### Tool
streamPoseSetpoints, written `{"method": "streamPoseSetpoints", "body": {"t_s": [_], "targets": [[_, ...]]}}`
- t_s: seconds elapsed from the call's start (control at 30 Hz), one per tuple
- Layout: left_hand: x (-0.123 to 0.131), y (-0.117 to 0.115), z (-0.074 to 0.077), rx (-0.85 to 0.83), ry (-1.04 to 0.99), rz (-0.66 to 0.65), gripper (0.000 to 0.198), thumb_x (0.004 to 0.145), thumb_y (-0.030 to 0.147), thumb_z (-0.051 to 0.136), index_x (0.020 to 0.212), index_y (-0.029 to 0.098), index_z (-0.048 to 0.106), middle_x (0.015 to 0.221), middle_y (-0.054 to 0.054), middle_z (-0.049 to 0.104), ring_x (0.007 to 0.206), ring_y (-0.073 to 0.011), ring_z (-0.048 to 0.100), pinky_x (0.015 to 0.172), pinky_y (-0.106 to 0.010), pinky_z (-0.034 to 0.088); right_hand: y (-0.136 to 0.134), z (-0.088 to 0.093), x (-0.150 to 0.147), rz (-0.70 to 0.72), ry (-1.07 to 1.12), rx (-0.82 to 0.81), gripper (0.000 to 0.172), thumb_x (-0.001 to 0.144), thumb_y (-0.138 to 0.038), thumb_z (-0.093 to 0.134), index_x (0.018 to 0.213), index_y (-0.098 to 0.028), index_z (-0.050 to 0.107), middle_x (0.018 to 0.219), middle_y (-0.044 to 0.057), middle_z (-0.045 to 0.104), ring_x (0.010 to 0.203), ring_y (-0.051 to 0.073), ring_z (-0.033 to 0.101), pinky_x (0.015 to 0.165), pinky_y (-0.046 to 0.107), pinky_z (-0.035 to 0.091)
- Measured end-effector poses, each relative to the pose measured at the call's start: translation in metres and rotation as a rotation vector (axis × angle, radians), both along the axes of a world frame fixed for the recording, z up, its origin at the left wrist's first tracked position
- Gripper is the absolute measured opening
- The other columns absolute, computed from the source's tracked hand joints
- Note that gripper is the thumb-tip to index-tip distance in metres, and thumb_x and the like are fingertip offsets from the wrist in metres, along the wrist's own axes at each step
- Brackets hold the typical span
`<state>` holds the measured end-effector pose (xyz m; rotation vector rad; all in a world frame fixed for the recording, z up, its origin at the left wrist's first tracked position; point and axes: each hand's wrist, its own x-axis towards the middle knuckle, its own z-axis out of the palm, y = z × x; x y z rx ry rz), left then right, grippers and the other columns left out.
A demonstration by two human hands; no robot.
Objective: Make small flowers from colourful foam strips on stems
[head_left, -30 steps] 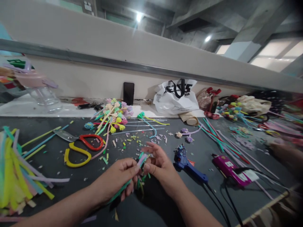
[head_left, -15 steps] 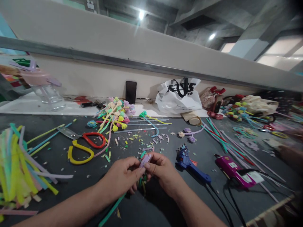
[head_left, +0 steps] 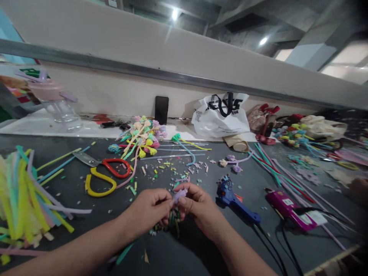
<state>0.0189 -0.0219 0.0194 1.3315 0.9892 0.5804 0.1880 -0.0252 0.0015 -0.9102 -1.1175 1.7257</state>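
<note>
Both hands meet low in the middle of the head view, closed around a small lilac foam-like piece (head_left: 180,195). My left hand (head_left: 156,209) pinches it from the left, thumb and fingers pressed together. From the other side my right hand (head_left: 197,207) grips it between thumb and bent forefinger. Behind and below the fingers are green and dark bits that I cannot make out clearly. A green strip (head_left: 125,253) lies beneath my left forearm. Scissors (head_left: 105,176) with one red and one yellow handle lie left of the hands, and a blue glue gun (head_left: 237,203) lies to the right.
Colourful strips (head_left: 25,199) are piled at left. A flower bunch (head_left: 143,138), a black phone (head_left: 161,110) and a white bag (head_left: 221,119) are at the back. Right are a magenta device (head_left: 293,211) with cables and long stems (head_left: 299,184). Small scraps litter the table.
The lilac piece has tilted flatter between my fingers, and both hands stay together. The green strip under my left forearm now shows less. The whole view has shifted slightly.
</note>
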Motion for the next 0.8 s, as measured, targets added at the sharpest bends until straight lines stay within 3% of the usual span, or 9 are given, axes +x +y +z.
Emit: {"method": "streamPoseSetpoints", "body": {"t_s": [0.17, 0.3, 0.57, 0.8], "targets": [[0.001, -0.002, 0.004, 0.134, 0.139, -0.008, 0.025, 0.080, 0.033, 0.044, 0.063, 0.016, 0.052, 0.051, 0.004, 0.053, 0.049, -0.0100, 0.051, 0.049, -0.020, 0.039, -0.001, -0.001, -0.003, -0.027, -0.068, 0.032, 0.016, 0.075, -0.031, 0.066, 0.081, -0.017, 0.062, 0.061, -0.005, 0.057, 0.047, 0.005, 0.049, 0.048, 0.017, 0.042], [0.002, -0.004, 0.001, 0.204, 0.181, -0.024, 0.029, 0.081, 0.035, 0.043, 0.061, 0.016, 0.052, 0.051, 0.003, 0.053, 0.049, -0.0107, 0.052, 0.048, -0.020, 0.039, -0.001, -0.002, -0.006, -0.045, -0.092, 0.047, 0.018, 0.075, -0.032, 0.067, 0.073, -0.015, 0.060, 0.055, -0.006, 0.054, 0.042, 0.004, 0.046, 0.045, 0.016, 0.038], [0.001, 0.003, -0.014, -0.129, -0.091, -0.012, 0.038, 0.081, 0.051, 0.041, 0.071, 0.015, 0.051, 0.051, 0.002, 0.055, 0.043, -0.0115, 0.056, 0.046, -0.024, 0.046, 0.003, -0.001, -0.002, -0.076, -0.022, -0.002, 0.021, 0.072, -0.035, 0.067, 0.078, -0.016, 0.060, 0.060, -0.003, 0.059, 0.043, 0.006, 0.049, 0.045, 0.018, 0.041], [0.003, 0.005, -0.014, -0.152, -0.141, 0.038, 0.033, 0.073, 0.048, 0.057, 0.069, 0.016, 0.049, 0.048, 0.002, 0.056, 0.041, -0.0116, 0.056, 0.043, -0.023, 0.046, 0.004, -0.003, -0.001, -0.079, -0.129, 0.004, 0.023, 0.072, -0.036, 0.067, 0.085, -0.016, 0.063, 0.057, -0.004, 0.054, 0.042, 0.005, 0.044, 0.042, 0.017, 0.036]]}}
